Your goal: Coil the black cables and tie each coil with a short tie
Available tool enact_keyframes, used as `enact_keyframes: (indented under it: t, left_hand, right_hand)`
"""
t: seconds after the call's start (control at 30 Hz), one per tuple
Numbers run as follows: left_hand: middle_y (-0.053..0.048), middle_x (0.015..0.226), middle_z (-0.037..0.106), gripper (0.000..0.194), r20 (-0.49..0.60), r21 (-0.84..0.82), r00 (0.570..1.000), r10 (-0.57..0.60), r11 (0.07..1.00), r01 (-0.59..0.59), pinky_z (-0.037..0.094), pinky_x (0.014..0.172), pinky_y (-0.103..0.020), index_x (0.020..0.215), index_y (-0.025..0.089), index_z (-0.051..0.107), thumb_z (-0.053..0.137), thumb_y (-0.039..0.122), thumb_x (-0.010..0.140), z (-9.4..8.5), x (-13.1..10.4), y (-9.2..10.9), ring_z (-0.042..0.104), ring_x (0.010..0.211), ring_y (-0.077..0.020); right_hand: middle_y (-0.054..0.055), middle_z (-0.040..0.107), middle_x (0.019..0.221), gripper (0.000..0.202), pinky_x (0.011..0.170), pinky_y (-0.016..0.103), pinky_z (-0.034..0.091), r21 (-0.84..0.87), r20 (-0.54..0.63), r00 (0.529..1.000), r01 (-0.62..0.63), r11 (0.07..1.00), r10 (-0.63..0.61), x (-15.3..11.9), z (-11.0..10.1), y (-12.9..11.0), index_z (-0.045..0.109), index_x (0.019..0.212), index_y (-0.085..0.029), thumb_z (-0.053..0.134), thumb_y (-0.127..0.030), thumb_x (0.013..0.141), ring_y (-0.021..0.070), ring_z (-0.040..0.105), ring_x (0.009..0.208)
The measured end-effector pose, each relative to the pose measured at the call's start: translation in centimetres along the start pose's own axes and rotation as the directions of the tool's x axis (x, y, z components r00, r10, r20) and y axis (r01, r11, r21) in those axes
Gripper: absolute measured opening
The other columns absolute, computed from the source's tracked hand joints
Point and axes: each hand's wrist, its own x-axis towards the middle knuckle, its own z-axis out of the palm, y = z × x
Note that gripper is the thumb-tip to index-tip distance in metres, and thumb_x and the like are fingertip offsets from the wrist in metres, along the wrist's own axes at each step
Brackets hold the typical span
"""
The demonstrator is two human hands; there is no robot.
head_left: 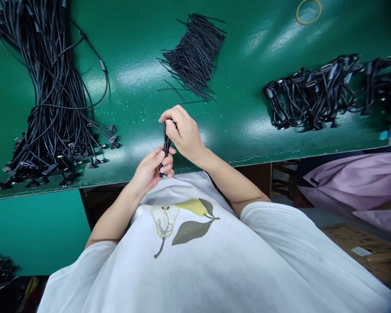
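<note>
A black cable (166, 147), folded into a narrow bundle, is held upright between my two hands near the table's front edge. My left hand (154, 167) is closed around its lower part, with the thumb on top and a small end showing below the fingers. At the upper end, my right hand (182, 132) has its fingers curled and pinched at the bundle. Whether a tie sits in the right fingers is hidden. Beyond my hands lies a pile of thin black ties (195, 56), a few of them loose at its near side.
On the left of the green table (133, 117) lies a large heap of long black cables (55, 87) with connectors. Folded cable bundles (316, 93) lie in a row at the right. A yellow rubber band (309, 11) is at the back. Pink cloth (361, 182) shows at right.
</note>
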Motion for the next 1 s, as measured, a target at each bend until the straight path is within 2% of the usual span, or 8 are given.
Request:
enact_keyframes:
  t: [0.1, 0.17, 0.27, 0.33, 0.47, 0.6, 0.83, 1.0]
  left_hand:
    - [0.006, 0.064, 0.036, 0.019, -0.081, -0.003, 0.996, 0.028, 1.0, -0.028, 0.041, 0.045, -0.017, 0.091, 0.015, 0.061, 0.067, 0.032, 0.086, 0.0, 0.0, -0.8, 0.034, 0.046, -0.0043]
    - [0.007, 0.061, 0.031, 0.017, -0.156, -0.056, 0.987, 0.034, 0.997, -0.044, 0.038, 0.043, -0.015, 0.084, 0.016, 0.058, 0.06, 0.031, 0.092, -0.2, 0.5, -0.6, 0.031, 0.045, -0.0045]
    - [0.007, 0.059, 0.026, 0.027, -0.282, -0.127, 0.942, 0.181, 0.966, -0.224, 0.038, 0.046, -0.015, 0.077, 0.018, 0.051, 0.05, 0.035, 0.098, -0.7, 1.5, 0.7, 0.029, 0.044, -0.0053]
    - [0.007, 0.059, 0.028, 0.031, -0.339, -0.123, 0.893, 0.294, 0.928, -0.352, 0.045, 0.056, -0.016, 0.076, 0.019, 0.049, 0.048, 0.04, 0.099, -0.8, 2.1, 1.6, 0.034, 0.047, -0.0057]
    - [0.007, 0.061, 0.034, 0.031, -0.347, -0.156, 0.867, 0.357, 0.89, -0.428, 0.051, 0.077, -0.021, 0.078, 0.018, 0.05, 0.044, 0.04, 0.1, -0.3, 2.8, 1.8, 0.042, 0.052, -0.0058]
    - [0.007, 0.061, 0.037, 0.032, -0.347, -0.206, 0.871, 0.347, 0.878, -0.432, 0.05, 0.076, -0.022, 0.079, 0.018, 0.051, 0.041, 0.039, 0.101, 0.0, 3.1, 0.9, 0.043, 0.052, -0.0057]
    - [0.007, 0.061, 0.037, 0.032, -0.368, -0.186, 0.825, 0.428, 0.836, -0.516, 0.051, 0.08, -0.024, 0.078, 0.018, 0.051, 0.043, 0.039, 0.1, 0.0, 3.0, 0.7, 0.044, 0.054, -0.0065]
    - [0.008, 0.06, 0.035, 0.031, -0.362, -0.216, 0.858, 0.363, 0.863, -0.456, 0.051, 0.083, -0.023, 0.077, 0.018, 0.049, 0.043, 0.036, 0.101, 0.2, 2.9, 0.6, 0.041, 0.051, -0.0048]
  right_hand:
    - [0.007, 0.058, 0.099, 0.04, 0.096, 0.039, 0.047, 0.02, 0.055, 0.998, -0.034, 0.999, 0.033, 0.2, 0.2, 0.7, 0.057, 0.101, -0.018, 0.022, -0.039, 0.104, 0.0172, 0.056, 0.098]
    - [0.009, 0.057, 0.108, 0.038, 0.094, 0.038, 0.047, 0.027, 0.073, 0.997, -0.033, 0.999, 0.031, -0.2, 0.0, 0.7, 0.056, 0.109, -0.018, 0.028, -0.043, 0.102, 0.0187, 0.055, 0.101]
    - [0.013, 0.053, 0.119, 0.044, 0.089, 0.037, 0.048, -0.021, 0.012, 1.0, -0.019, 1.0, 0.02, -2.0, -0.1, -0.4, 0.051, 0.123, -0.018, 0.042, -0.052, 0.097, 0.0211, 0.055, 0.105]
    - [0.011, 0.057, 0.108, 0.042, 0.082, 0.033, 0.048, -0.092, 0.051, 0.998, 0.027, 0.995, -0.022, -3.5, 0.2, -1.6, 0.053, 0.117, -0.016, 0.045, -0.052, 0.096, 0.0196, 0.057, 0.094]
    - [0.008, 0.065, 0.091, 0.036, 0.073, 0.029, 0.044, -0.314, 0.245, 0.966, 0.157, 0.936, -0.08, -5.4, 2.0, -3.3, 0.06, 0.103, -0.015, 0.039, -0.044, 0.1, 0.017, 0.06, 0.08]
    - [0.007, 0.067, 0.081, 0.039, 0.07, 0.029, 0.042, -0.408, 0.266, 0.961, 0.183, 0.895, -0.075, -5.1, 2.8, -3.6, 0.062, 0.091, -0.015, 0.038, -0.046, 0.1, 0.0168, 0.062, 0.075]
    - [0.007, 0.072, 0.09, 0.038, 0.065, 0.027, 0.04, -0.368, 0.257, 0.965, 0.047, 0.929, 0.053, -4.4, 2.4, -3.2, 0.064, 0.105, -0.014, 0.044, -0.045, 0.098, 0.0158, 0.066, 0.077]
    - [0.008, 0.073, 0.093, 0.037, 0.062, 0.027, 0.037, -0.339, 0.298, 0.947, -0.015, 0.941, 0.122, -4.5, 2.2, -3.5, 0.065, 0.109, -0.016, 0.048, -0.047, 0.097, 0.0159, 0.066, 0.078]
